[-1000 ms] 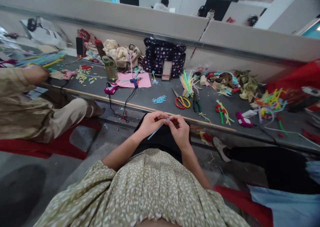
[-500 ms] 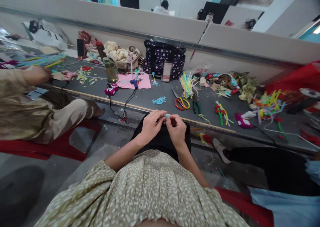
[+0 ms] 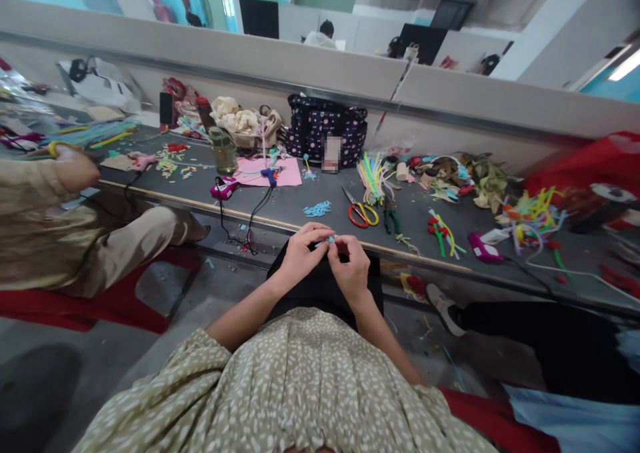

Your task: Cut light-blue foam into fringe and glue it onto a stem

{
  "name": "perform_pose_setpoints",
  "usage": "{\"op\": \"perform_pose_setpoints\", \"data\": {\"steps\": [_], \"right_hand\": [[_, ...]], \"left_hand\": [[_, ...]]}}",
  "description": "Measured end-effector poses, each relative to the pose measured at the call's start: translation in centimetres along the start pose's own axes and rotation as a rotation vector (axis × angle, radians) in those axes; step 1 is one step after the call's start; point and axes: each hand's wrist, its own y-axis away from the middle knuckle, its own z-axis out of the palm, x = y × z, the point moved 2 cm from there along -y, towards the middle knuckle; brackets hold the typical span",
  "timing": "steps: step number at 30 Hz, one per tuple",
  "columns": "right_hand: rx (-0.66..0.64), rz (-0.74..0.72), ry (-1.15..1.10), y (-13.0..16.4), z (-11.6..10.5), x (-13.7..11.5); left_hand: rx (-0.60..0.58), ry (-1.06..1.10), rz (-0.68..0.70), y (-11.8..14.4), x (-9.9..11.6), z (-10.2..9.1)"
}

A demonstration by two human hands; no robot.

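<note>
Mid-frame, left hand (image 3: 301, 252) and right hand (image 3: 350, 266) pinch a blue piece (image 3: 331, 239), probably for fine control; blue bits (image 3: 317, 209) lie just above, seemingly for easy reach.

The left forearm (image 3: 245, 313) and right forearm (image 3: 387, 343) slant inward, bringing the hands nearly together in front of the lap. From here I see the left hand (image 3: 303, 252) with its back up, fingers (image 3: 316, 229) curled toward the thumb. Opposite, the right hand (image 3: 350, 266) pinches, its fingers bent into a loop.
</note>
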Motion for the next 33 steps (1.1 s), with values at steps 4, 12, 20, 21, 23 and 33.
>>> {"op": "perform_pose_setpoints", "data": {"steps": [4,12,20,21,23,33], "right_hand": [[0.004,0.030,-0.036,-0.1,0.1,-0.3],[-0.032,0.305,-0.278,-0.4,0.4,-0.2],[-0.126,0.585,-0.793,-0.7,1.3,0.3],[-0.126,0.591,-0.817,-0.6,1.4,0.4],[-0.126,0.602,-0.844,-0.4,1.7,0.4],[-0.249,0.558,-0.633,1.0,1.9,-0.9]], "left_hand": [[0.035,-0.019,0.025,0.0,0.2,0.0],[0.111,-0.269,0.251,0.1,0.4,-0.3],[0.145,-0.519,0.602,0.1,-0.4,0.0],[0.152,-0.516,0.602,0.1,-0.4,0.0],[0.167,-0.492,0.582,0.0,-0.4,-0.1],[0.182,-0.319,0.313,-1.3,-0.8,-1.6]]}}
